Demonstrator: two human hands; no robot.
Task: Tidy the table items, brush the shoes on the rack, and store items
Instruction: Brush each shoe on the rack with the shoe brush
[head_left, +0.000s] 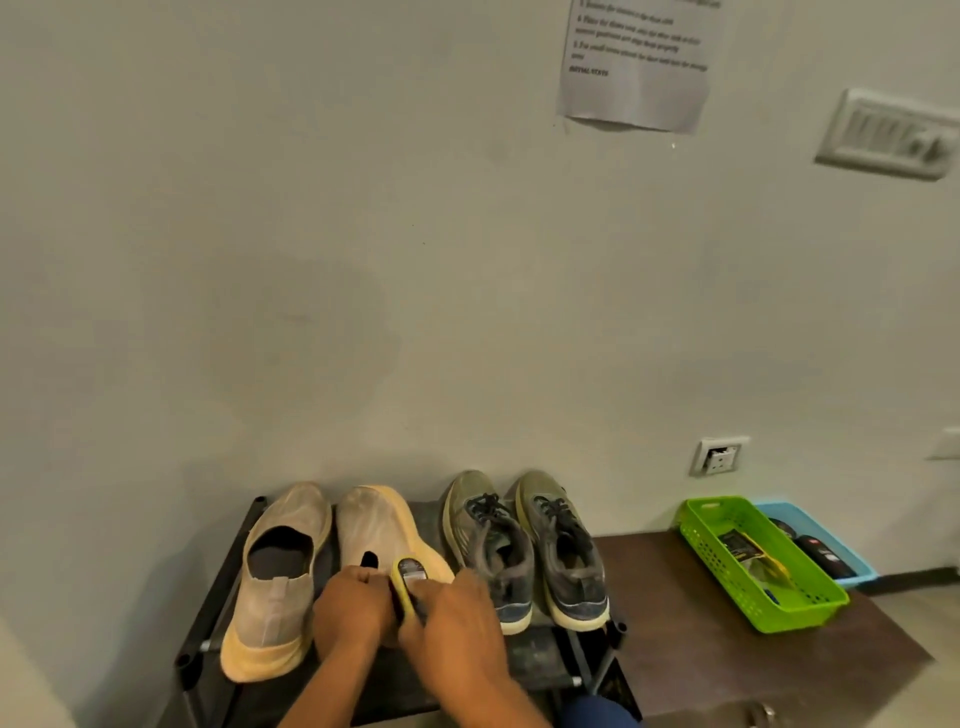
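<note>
Two beige slip-on shoes with orange soles stand on the black shoe rack (197, 629). The left one (280, 566) sits upright. The right one (382, 530) is tilted onto its side, and my left hand (349, 608) grips it at the heel. My right hand (452, 618) holds a yellow shoe brush (408, 577) against that shoe's heel side. A pair of olive-grey laced sneakers (524, 545) stands on the rack's right half.
To the right of the rack a brown table (691, 670) carries a green basket (810, 605) with small items and, behind it, a blue tray (857, 569) with dark containers. A wall with a socket (719, 457) stands close behind everything.
</note>
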